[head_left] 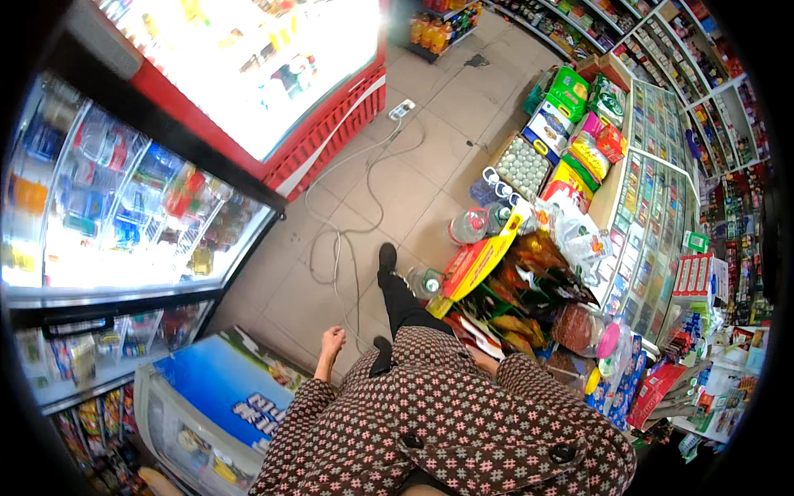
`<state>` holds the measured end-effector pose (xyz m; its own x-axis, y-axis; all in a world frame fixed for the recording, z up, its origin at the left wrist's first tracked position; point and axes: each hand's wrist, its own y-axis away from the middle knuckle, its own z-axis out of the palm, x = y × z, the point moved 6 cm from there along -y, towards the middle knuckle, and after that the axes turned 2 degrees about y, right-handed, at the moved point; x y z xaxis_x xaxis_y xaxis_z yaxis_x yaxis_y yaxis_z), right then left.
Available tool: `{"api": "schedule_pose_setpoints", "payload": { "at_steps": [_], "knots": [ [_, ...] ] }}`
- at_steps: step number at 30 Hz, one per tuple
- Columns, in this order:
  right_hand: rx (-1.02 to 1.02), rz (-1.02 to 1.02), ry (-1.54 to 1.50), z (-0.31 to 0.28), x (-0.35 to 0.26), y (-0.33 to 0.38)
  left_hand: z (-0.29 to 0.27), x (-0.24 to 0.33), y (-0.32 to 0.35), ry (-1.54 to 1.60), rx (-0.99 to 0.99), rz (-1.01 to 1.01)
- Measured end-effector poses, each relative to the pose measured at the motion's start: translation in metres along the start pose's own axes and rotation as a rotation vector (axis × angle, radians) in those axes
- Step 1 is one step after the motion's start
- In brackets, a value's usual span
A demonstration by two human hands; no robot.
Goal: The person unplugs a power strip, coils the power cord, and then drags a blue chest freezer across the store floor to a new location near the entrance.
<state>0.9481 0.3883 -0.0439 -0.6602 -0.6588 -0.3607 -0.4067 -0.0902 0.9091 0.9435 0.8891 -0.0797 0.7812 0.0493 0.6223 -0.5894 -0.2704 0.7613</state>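
My left hand (332,341) hangs beside my patterned coat (413,405), over the tiled floor. Its fingers are curled in, and nothing shows in them. Nearest to it is a low chest freezer (217,388) with a blue printed front. My right hand (485,362) is at my other side, partly covered by the sleeve, so its fingers cannot be made out. Close by that hand stand dark snack packages (533,281) behind a red and yellow display board (484,263). A clear plastic bottle (424,282) is on the floor just ahead of the board.
A grey cable (337,248) loops across the floor to a white power strip (402,109). Lit drink fridges (124,207) line the left. On the right, an egg tray (523,165), big water bottles (469,226) and rice bags (569,93) stand along a glass counter (649,223).
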Motion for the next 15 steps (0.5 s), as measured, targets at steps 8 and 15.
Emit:
{"api": "schedule_pose_setpoints", "payload": {
  "at_steps": [8,15],
  "knots": [
    [-0.071,-0.014,0.129,-0.054,-0.131,-0.089,0.012,0.203,-0.133,-0.175,-0.091,0.161],
    [0.089,-0.139,-0.283,-0.179,-0.292,-0.117,0.05,0.383,-0.217,-0.124,-0.141,0.243]
  ]
}}
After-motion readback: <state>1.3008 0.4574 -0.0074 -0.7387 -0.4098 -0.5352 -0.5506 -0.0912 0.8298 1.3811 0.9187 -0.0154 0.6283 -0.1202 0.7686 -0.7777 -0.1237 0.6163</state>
